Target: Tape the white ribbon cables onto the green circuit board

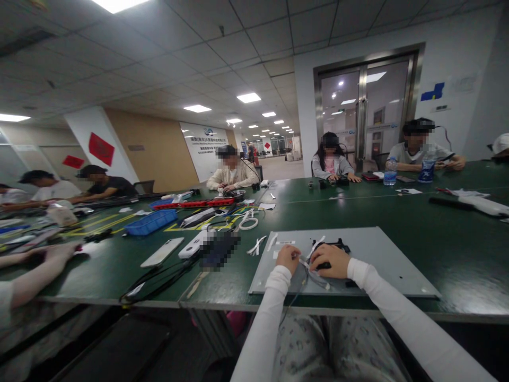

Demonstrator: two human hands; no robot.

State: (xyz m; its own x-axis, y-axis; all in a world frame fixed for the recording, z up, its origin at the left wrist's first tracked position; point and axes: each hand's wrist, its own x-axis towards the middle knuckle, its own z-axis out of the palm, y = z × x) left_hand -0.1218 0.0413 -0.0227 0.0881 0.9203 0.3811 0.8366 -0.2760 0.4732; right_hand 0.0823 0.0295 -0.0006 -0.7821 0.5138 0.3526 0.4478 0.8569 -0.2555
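Note:
A flat grey panel (pixel 377 260) lies on the green table, with both my hands above its left half. My left hand (pixel 288 258) is closed, its fingers pinched at one end of a short white strip (pixel 304 261). From the right, my right hand (pixel 331 260) bends its fingers around the strip's other end, a dark piece showing under them. Thin grey cables (pixel 312 277) run below the hands, and one hangs over the table's front edge. Behind the right hand a black bracket (pixel 338 244) sits on the panel, partly hidden.
Left of the panel lie loose white strips (pixel 257 245), a white power bank (pixel 195 244), a pale phone (pixel 162 252) and black cables (pixel 167 278). Farther off stands a blue tray (pixel 151 222). Bottles (pixel 390 171) and several seated people are across the table; a co-worker's arms (pixel 43 265) reach in at left.

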